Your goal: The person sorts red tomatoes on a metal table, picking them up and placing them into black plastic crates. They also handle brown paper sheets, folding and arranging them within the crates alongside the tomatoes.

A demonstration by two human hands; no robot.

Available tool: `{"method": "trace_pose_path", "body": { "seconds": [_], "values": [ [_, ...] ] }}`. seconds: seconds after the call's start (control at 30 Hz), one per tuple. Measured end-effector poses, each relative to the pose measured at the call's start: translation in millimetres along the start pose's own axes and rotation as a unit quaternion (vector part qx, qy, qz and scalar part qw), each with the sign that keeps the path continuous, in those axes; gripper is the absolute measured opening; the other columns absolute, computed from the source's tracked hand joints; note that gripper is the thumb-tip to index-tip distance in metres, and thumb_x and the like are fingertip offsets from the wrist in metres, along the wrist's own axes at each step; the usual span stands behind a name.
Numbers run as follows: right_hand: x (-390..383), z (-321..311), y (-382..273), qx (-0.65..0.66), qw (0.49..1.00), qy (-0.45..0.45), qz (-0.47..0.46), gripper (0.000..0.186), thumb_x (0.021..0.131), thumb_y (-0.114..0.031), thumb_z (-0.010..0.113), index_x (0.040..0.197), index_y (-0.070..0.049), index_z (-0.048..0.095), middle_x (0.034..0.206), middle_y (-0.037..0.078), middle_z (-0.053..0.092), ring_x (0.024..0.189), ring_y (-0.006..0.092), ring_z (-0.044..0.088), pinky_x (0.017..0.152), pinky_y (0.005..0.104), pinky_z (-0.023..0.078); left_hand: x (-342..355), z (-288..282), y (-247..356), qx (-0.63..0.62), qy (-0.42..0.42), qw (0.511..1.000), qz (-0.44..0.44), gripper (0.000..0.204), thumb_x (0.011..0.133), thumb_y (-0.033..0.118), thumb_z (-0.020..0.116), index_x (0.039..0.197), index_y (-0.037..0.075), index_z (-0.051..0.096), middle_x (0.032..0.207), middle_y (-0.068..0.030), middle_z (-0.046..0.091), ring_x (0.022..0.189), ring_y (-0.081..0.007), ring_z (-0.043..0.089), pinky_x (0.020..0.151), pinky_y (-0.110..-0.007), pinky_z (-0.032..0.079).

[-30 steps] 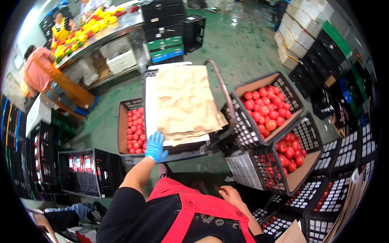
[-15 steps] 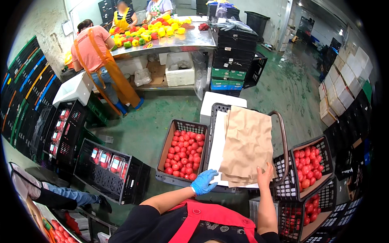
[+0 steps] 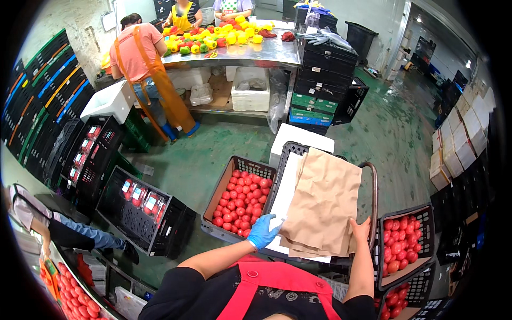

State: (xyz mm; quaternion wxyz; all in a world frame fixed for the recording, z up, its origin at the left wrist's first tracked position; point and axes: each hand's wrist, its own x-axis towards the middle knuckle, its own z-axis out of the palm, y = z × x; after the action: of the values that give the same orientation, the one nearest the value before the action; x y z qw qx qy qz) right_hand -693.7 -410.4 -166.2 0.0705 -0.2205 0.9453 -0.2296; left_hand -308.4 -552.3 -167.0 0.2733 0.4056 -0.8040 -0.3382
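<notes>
My left hand [image 3: 262, 231], in a blue glove, rests with spread fingers at the left edge of a brown paper stack [image 3: 322, 192] and the white sheet [image 3: 286, 179] under it. My bare right hand [image 3: 359, 230] touches the paper's right edge, fingers apart. The stack lies on a black crate beside a curved metal handle [image 3: 374, 188]. A crate of red tomatoes [image 3: 240, 202] stands to its left, another [image 3: 401, 242] to its right.
A pepper-covered steel table [image 3: 282, 53] has co-workers around it, one in an orange apron [image 3: 170, 109]. Packed punnets [image 3: 138, 197] sit in crates left. Another person [image 3: 85, 229] is at lower left. Crate stacks [image 3: 325, 69] and white boxes [image 3: 461, 130] flank green flooring [image 3: 394, 112].
My view has swung toward the room ahead and rightward. My right hand has risen from beside my body to the paper's right edge; my left hand stays near the paper's left edge.
</notes>
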Motion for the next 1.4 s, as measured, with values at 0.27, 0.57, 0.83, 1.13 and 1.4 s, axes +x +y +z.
{"method": "trace_pose_path", "body": {
  "seconds": [0.27,0.57,0.83,1.13,1.4],
  "values": [
    [-7.9,-29.5,-52.1,-0.035,0.994,-0.102,0.032,0.104,0.065,-0.053,0.071,0.14,0.001,0.024,0.13,0.029,0.043,0.12,0.0378,0.045,0.099,0.0422,0.037,28.4,39.8,38.5,0.033,-0.084,0.992,-0.091,0.066,0.081,0.034,0.058,0.13,-0.005,0.037,0.113,-0.028,0.054,0.107,-0.0418,0.05,0.092,-0.044,0.041],
    [-48.8,-9.4,-31.4,0.086,0.99,-0.068,-0.085,0.077,0.065,-0.04,0.077,0.121,0.004,0.049,0.116,0.026,0.054,0.109,0.0376,0.051,0.092,0.0408,0.042,17.5,56.9,41.6,0.062,-0.04,0.989,-0.126,0.081,0.076,0.037,0.062,0.132,-0.012,0.029,0.121,-0.034,0.046,0.109,-0.0444,0.048,0.095,-0.045,0.039],
    [-103.7,7.8,-27.4,0.064,0.98,-0.123,-0.144,0.079,0.068,-0.032,0.074,0.129,0.005,0.04,0.127,0.026,0.044,0.119,0.0385,0.04,0.1,0.0441,0.033,-27.3,0.6,35.8,0.122,-0.064,0.98,-0.141,0.076,0.078,0.037,0.064,0.132,-0.008,0.033,0.128,-0.0307,0.041,0.123,-0.0437,0.036,0.105,-0.045,0.028],
    [-61.2,7.4,26.6,0.068,0.994,-0.01,-0.081,0.086,0.076,-0.036,0.07,0.137,0.005,0.025,0.14,0.031,0.027,0.131,0.0424,0.026,0.106,0.0472,0.025,-25.4,35.4,-7.3,-0.094,0.002,0.943,-0.32,0.085,0.077,0.031,0.068,0.136,-0.009,0.022,0.125,-0.0299,0.045,0.114,-0.0396,0.048,0.096,-0.038,0.04],
    [-82.3,-3.5,-21.7,0.151,0.966,-0.194,-0.08,0.073,0.076,-0.036,0.069,0.127,0.009,0.041,0.114,0.027,0.057,0.11,0.035,0.055,0.094,0.0368,0.041,-29.6,39.4,-25.2,-0.147,0.011,0.93,-0.337,0.091,0.076,0.038,0.069,0.138,-0.01,0.021,0.133,-0.0313,0.039,0.123,-0.0368,0.043,0.1,-0.038,0.037]
  ]
}}
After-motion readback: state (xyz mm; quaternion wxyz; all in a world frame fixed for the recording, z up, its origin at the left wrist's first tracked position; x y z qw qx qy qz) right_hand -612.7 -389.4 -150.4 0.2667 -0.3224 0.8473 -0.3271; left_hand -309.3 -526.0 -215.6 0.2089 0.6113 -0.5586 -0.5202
